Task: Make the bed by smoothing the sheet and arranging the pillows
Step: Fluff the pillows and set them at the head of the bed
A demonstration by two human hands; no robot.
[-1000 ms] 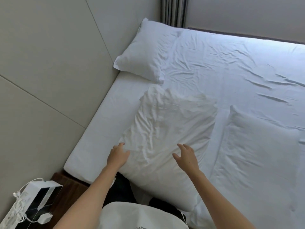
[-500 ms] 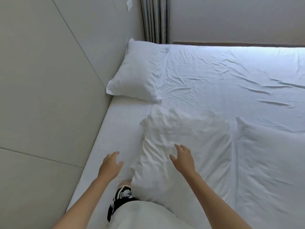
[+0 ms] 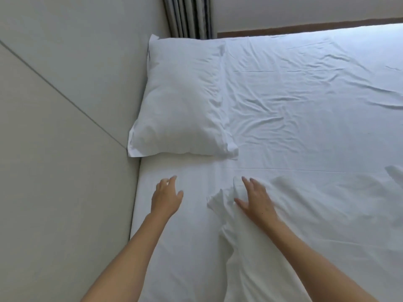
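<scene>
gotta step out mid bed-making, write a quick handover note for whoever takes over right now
Left hand: open, over bare sheet near the wall side, holding nothing.
Right hand: open, fingers spread on the corner of the near pillow, not gripping it.
Far pillow: lies flat in the corner by the wall and curtain.
Done: one pillow looks placed.
Left: the near pillow lies crumpled away from the wall and likely needs moving beside the far one; the sheet is wrinkled across the middle and needs smoothing.
</scene>
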